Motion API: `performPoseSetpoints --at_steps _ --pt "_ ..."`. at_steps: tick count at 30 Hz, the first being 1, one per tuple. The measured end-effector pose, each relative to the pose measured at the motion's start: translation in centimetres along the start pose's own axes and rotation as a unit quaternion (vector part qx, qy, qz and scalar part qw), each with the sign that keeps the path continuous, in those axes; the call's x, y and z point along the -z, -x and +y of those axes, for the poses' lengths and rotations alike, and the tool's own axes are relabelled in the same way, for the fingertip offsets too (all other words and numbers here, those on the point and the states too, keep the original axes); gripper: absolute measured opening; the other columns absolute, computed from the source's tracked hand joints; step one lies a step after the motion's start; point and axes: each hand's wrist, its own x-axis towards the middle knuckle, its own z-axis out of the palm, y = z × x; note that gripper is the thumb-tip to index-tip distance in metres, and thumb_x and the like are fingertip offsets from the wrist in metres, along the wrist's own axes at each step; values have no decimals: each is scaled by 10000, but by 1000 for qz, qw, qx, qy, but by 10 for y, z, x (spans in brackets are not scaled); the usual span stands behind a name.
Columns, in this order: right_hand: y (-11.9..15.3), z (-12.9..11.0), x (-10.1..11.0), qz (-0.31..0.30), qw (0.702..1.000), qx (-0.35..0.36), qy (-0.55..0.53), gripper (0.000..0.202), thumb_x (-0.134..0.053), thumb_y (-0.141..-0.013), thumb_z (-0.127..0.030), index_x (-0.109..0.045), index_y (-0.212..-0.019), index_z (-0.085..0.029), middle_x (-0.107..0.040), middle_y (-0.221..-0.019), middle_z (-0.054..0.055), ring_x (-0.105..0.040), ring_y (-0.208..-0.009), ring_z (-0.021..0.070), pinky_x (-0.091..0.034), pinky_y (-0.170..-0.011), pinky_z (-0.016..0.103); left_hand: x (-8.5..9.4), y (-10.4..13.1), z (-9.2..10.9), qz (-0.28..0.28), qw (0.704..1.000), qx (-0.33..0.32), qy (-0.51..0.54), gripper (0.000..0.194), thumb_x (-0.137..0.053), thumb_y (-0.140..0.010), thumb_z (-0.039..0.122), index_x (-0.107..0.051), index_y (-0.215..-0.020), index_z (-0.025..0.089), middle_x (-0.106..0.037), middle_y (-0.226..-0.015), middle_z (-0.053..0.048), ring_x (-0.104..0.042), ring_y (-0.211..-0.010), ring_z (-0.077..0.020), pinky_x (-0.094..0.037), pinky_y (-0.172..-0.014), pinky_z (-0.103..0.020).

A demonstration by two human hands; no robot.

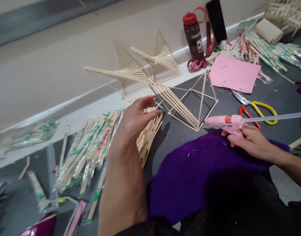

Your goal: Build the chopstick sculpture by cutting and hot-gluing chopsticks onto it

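Observation:
My right hand (251, 139) grips a pink hot glue gun (235, 123), a long clear glue stick (275, 117) jutting from its back. The gun's nozzle is close to the lower corner of a wooden stick frame (175, 103); whether they touch I cannot tell. This frame has a fan of parallel sticks on its left side. My left hand (140, 113) is beside it, thumb and fingers apart, with nothing seen between them. Loose bare sticks (150, 139) lie under and behind that hand, partly hidden by it.
Wrapped chopsticks (91, 147) spread at left. Finished-looking fanned stick models (130, 70) stand by the wall. Scissors (258, 109), a pink sheet (235, 73), a bottle (193, 36) and a phone (216, 21) are at right. Purple cloth (190, 173) covers the near edge.

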Motion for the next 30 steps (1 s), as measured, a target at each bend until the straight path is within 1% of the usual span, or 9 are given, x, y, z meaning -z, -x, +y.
performPoseSetpoints --at_steps 1,3,5,7,11,14,19,25,30 --pt "0 0 0 0 1000 -1 0 332 -492 -932 -384 -697 -770 -179 -702 -832 68 -632 -721 174 -500 -699 322 3 8 6 23 998 52 -2 264 -765 -687 289 -695 -922 189 -712 -866 -12 -657 -871 -215 -509 -695 -304" --pt "0 -2 0 1 1000 -1 0 309 -495 -929 -374 -699 -801 -180 -696 -818 60 -630 -714 171 -495 -692 318 2 23 16 71 994 85 17 230 -719 -742 410 -671 -757 185 -665 -702 4 -637 -690 -166 -440 -554 -256" --pt "1 -3 0 4 1000 -3 4 296 -500 -924 -371 -695 -807 -182 -693 -816 58 -633 -723 175 -492 -693 320 -7 33 20 51 992 100 58 309 -729 -715 485 -657 -700 185 -652 -649 -6 -618 -600 -141 -409 -487 -237" --pt "1 -5 0 8 1000 -12 8 310 -504 -920 -384 -681 -765 -182 -694 -816 62 -639 -723 178 -495 -705 329 -21 37 21 -8 986 124 111 377 -744 -670 537 -674 -748 175 -686 -695 -36 -648 -632 -151 -433 -482 -225" --pt "1 -5 0 9 1000 -22 -6 329 -516 -921 -398 -678 -735 -181 -706 -824 66 -652 -705 169 -504 -703 324 -51 38 20 -100 963 167 187 430 -795 -581 474 -677 -842 153 -721 -832 -67 -683 -765 -181 -497 -545 -229" --pt "0 -4 0 10 1000 -5 -11 274 -527 -923 -363 -714 -834 -183 -725 -858 60 -668 -727 165 -513 -706 311 -65 38 22 -128 950 172 225 355 -797 -584 408 -670 -796 153 -706 -812 -49 -662 -738 -155 -500 -564 -225" --pt "0 -5 -1 13 1000 9 6 245 -541 -919 -332 -720 -843 -184 -727 -822 50 -670 -724 165 -525 -716 304 -78 37 23 -139 934 205 257 303 -780 -562 320 -650 -775 149 -691 -758 -36 -656 -676 -144 -492 -561 -239" --pt "0 -6 -1 12 1000 12 19 251 -547 -913 -330 -717 -800 -184 -741 -864 56 -675 -729 159 -530 -714 295 -84 35 23 -137 944 195 229 308 -757 -571 322 -679 -804 136 -704 -760 -43 -634 -616 -130 -377 -468 -211" --pt "0 -7 -1 11 1000 2 21 240 -546 -909 -323 -725 -831 -184 -741 -864 51 -671 -707 153 -543 -697 285 -85 34 28 -138 950 185 209 244 -725 -598 322 -693 -753 137 -702 -717 -48 -632 -604 -141 -377 -468 -220"
